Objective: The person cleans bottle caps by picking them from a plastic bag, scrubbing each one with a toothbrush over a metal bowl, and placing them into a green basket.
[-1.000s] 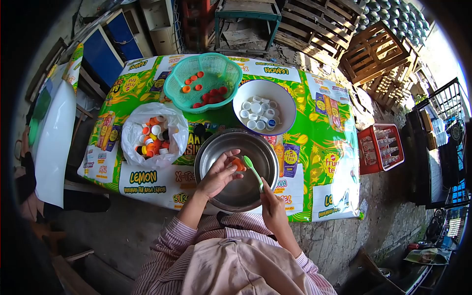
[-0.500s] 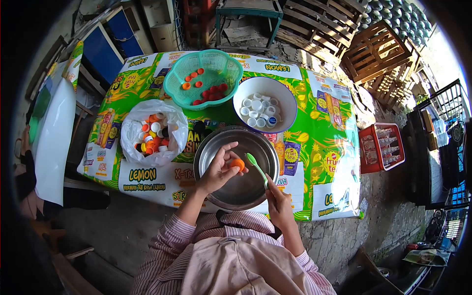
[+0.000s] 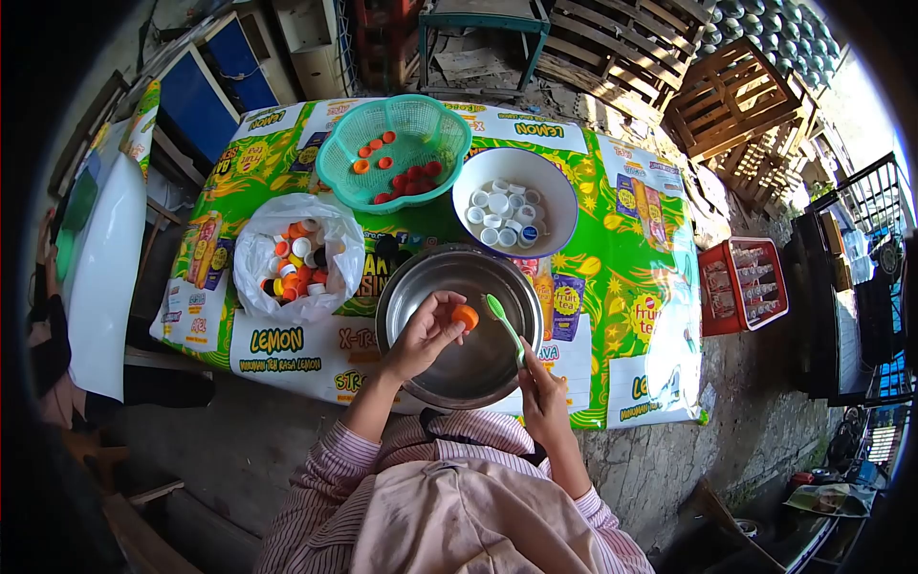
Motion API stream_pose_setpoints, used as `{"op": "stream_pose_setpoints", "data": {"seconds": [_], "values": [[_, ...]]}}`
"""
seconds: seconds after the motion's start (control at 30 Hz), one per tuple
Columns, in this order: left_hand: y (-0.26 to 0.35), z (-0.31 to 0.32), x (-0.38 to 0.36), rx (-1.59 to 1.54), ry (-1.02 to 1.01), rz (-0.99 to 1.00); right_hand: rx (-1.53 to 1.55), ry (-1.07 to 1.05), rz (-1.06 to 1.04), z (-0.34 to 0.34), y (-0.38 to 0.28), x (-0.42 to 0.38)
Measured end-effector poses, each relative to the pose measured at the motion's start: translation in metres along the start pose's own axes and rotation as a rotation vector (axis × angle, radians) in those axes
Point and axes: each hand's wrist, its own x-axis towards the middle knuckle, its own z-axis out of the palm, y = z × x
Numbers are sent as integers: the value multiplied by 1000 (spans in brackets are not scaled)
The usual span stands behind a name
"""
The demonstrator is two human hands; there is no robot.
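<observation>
My left hand (image 3: 423, 335) pinches an orange cap (image 3: 466, 317) over the steel basin (image 3: 392, 349) at the table's near edge. In my right hand (image 3: 543, 390) is a green toothbrush (image 3: 507, 325), its head raised over the basin's right side, apart from the cap. Behind the basin, a teal basket (image 3: 330, 158) holds orange and red caps, and a white bowl (image 3: 564, 201) holds white caps. On the left stands a white plastic bag (image 3: 253, 253) full of mixed caps (image 3: 304, 251).
A printed green and white sheet (image 3: 612, 373) covers the table. Right of it stands a red crate (image 3: 732, 287) with packets. Wooden pallets (image 3: 732, 100) and a teal-framed stand (image 3: 483, 19) are behind. At the far left a person's dark sleeve (image 3: 48, 335) shows partly.
My left hand's fingers have closed in more around the orange cap. The toothbrush head has shifted slightly right and up, away from the cap.
</observation>
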Motion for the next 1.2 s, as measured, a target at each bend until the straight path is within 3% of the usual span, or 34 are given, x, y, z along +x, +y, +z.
{"op": "stream_pose_setpoints", "data": {"seconds": [0.03, 0.13, 0.23, 0.3, 0.43, 0.6, 0.77, 0.83, 0.9, 0.97, 1.13, 1.2], "values": [[-1, -1, 0, 1, 2, 1, 13, 47, -80, 0, 0, 1], [-1, -1, 0, 16, -29, 32, 1, -42, -3, 1, -3, -2], [5, 5, 1, -116, 1, -35, 0, -32, 68, 5, 3, -2], [6, 8, -2, -286, 35, -74, 47, 28, -87, 10, 7, -6], [-8, 6, -2, -440, 84, -94, -22, -59, 79, 12, -8, -8], [-11, 6, -5, -639, 77, -145, 27, 27, -9, 16, -7, -9], [-3, 5, -4, -503, 71, -121, 42, 59, -15, 10, 0, -5], [2, 6, -3, -451, 70, -100, -26, -68, -14, 3, -8, -6], [8, 3, -3, -353, 9, -138, -19, -52, 26, 3, 4, -5], [7, 3, -1, -322, 16, -136, -21, 63, -125, 1, 3, -1], [7, 5, 1, -183, -20, -89, -75, -79, 51, -5, -3, -3], [7, 6, 2, -138, -6, -69, -60, -60, -2, -7, -6, -2]]}}
